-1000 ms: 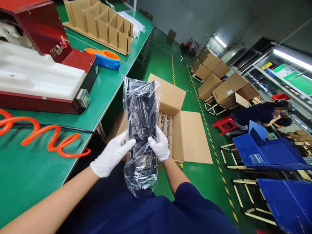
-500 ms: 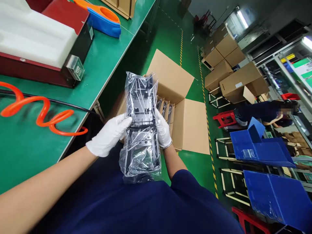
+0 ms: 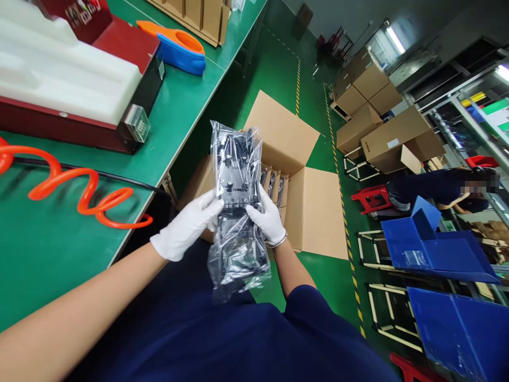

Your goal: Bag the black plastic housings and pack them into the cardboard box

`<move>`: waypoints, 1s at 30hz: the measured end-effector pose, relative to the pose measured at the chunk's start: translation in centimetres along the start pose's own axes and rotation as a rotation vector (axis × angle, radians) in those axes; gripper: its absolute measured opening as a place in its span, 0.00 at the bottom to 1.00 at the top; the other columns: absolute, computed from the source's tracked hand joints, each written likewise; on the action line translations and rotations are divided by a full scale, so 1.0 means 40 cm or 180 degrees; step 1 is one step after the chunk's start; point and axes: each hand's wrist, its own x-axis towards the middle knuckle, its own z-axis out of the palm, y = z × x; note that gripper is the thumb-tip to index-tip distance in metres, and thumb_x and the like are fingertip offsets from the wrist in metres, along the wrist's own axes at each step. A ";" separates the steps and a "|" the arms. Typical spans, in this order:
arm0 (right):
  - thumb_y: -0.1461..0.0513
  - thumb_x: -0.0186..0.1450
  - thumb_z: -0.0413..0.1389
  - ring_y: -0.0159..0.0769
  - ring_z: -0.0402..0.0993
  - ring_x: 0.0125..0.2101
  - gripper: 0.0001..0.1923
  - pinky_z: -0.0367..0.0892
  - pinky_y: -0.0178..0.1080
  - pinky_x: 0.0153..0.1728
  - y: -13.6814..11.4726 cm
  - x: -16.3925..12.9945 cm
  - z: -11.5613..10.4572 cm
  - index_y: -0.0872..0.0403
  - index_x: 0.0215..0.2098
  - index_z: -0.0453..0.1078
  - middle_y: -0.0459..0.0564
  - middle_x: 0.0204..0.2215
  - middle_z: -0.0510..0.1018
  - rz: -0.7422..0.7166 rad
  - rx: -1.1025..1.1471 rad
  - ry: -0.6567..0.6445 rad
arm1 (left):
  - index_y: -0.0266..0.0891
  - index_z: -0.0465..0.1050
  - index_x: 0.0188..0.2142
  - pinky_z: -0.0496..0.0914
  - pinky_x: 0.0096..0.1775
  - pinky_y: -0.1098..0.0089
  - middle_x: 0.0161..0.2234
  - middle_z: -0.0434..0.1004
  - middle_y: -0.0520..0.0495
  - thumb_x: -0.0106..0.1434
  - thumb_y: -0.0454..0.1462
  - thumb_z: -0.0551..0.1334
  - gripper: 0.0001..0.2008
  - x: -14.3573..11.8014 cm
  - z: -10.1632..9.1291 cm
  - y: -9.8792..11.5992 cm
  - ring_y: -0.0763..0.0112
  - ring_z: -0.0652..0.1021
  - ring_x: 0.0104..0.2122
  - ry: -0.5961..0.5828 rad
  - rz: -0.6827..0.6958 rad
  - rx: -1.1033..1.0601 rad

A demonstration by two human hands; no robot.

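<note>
A long black plastic part in a clear bag (image 3: 238, 178) is held up in front of my body. White-gloved, my left hand (image 3: 191, 223) grips its left edge near the middle, thumb on top. On the opposite edge, my right hand (image 3: 268, 217) is closed round it, with the thumb lying across the bag's face. Behind and below the bagged part stands an open cardboard box (image 3: 294, 196). Several more bagged dark parts (image 3: 272, 183) stand between dividers inside it. The fingers under the part are hidden.
On the green workbench (image 3: 51, 265) at left are a red machine with a white block (image 3: 79, 79), a coiled orange air hose (image 3: 89, 199) and a blue-orange tool (image 3: 183, 50). Blue bins (image 3: 433, 244), carton stacks (image 3: 369, 79) and a seated person (image 3: 421, 185) are at right.
My right thumb has come over onto the bag's face. The bagged part's lower end has shifted slightly right in view, while the bench has shifted right and partly down too.
</note>
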 end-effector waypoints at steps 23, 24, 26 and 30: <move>0.73 0.64 0.52 0.54 0.77 0.54 0.36 0.73 0.50 0.51 0.265 0.254 0.156 0.73 0.70 0.52 0.79 0.53 0.75 0.1422 -0.3348 -0.0814 | 0.31 0.60 0.67 0.65 0.65 0.49 0.66 0.67 0.30 0.65 0.53 0.54 0.38 -0.001 0.000 -0.139 0.50 0.72 0.62 -0.0447 -0.0423 0.2407; 0.72 0.64 0.53 0.53 0.77 0.54 0.32 0.73 0.50 0.51 0.261 0.258 0.154 0.72 0.66 0.59 0.77 0.52 0.76 0.1350 -0.3336 -0.0824 | 0.33 0.61 0.67 0.64 0.65 0.50 0.66 0.68 0.32 0.66 0.51 0.54 0.36 0.001 0.001 -0.136 0.51 0.72 0.63 -0.0526 -0.0327 0.2590; 0.69 0.66 0.53 0.52 0.76 0.54 0.23 0.71 0.48 0.53 0.240 0.273 0.140 0.67 0.60 0.68 0.71 0.52 0.77 0.1118 -0.3329 -0.0797 | 0.35 0.64 0.66 0.63 0.65 0.52 0.65 0.69 0.34 0.67 0.49 0.54 0.32 0.003 0.009 -0.118 0.52 0.71 0.64 -0.0663 -0.0167 0.2948; 0.62 0.71 0.48 0.47 0.71 0.57 0.21 0.66 0.43 0.57 0.172 0.281 0.136 0.61 0.59 0.67 0.64 0.56 0.74 0.0392 -0.3455 -0.0837 | 0.37 0.67 0.63 0.67 0.63 0.55 0.63 0.72 0.36 0.67 0.44 0.55 0.27 -0.019 0.066 -0.050 0.52 0.74 0.61 -0.0672 -0.0011 0.3670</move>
